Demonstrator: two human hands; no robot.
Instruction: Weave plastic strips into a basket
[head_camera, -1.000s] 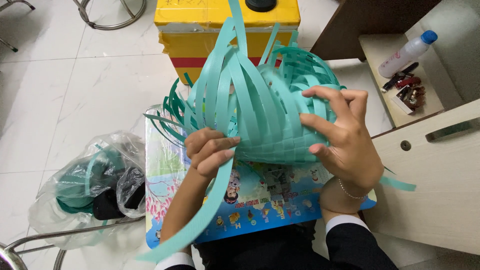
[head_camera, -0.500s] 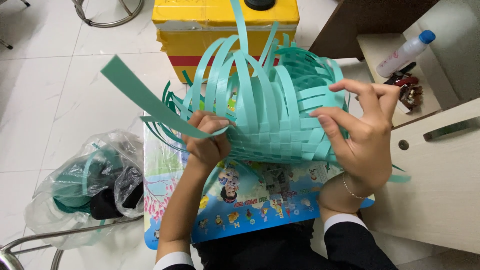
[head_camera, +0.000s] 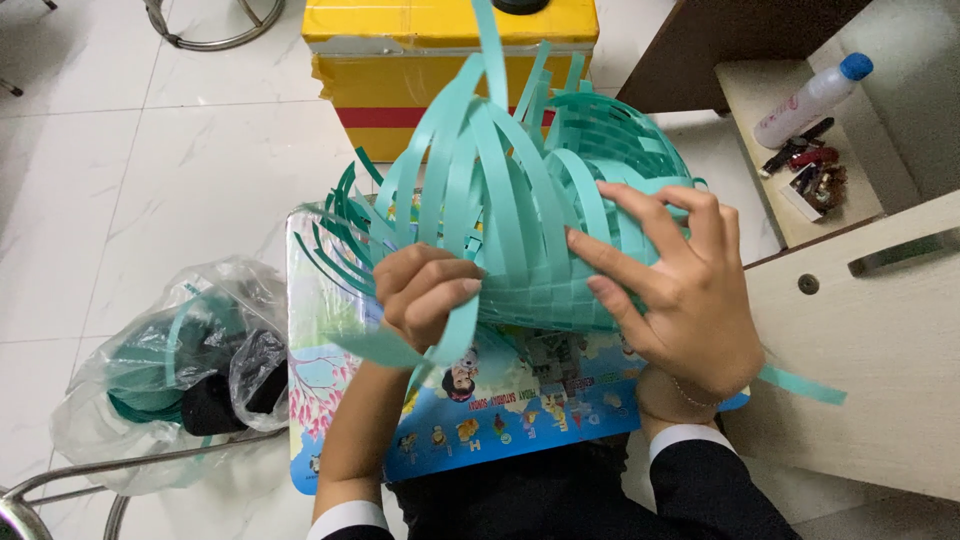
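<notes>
A half-woven basket of teal plastic strips (head_camera: 545, 215) rests on a colourful picture board (head_camera: 500, 405) across my lap. Loose strip ends arch up and fan out on its left side. My left hand (head_camera: 425, 290) is closed around one teal strip (head_camera: 395, 348) at the basket's lower left edge. The strip bends down and leftward under my fingers. My right hand (head_camera: 680, 290) lies spread against the woven wall on the right, fingertips pressing the weave.
A yellow box with a red band (head_camera: 430, 70) stands behind the basket. A clear plastic bag of teal strips and dark items (head_camera: 170, 370) lies on the tiled floor at left. A wooden cabinet (head_camera: 870, 330) and a shelf with a bottle (head_camera: 810, 95) stand right.
The long strip that stuck out up and to the left has been pulled down and now curls under my left hand. My right hand shifted slightly left on the basket wall.
</notes>
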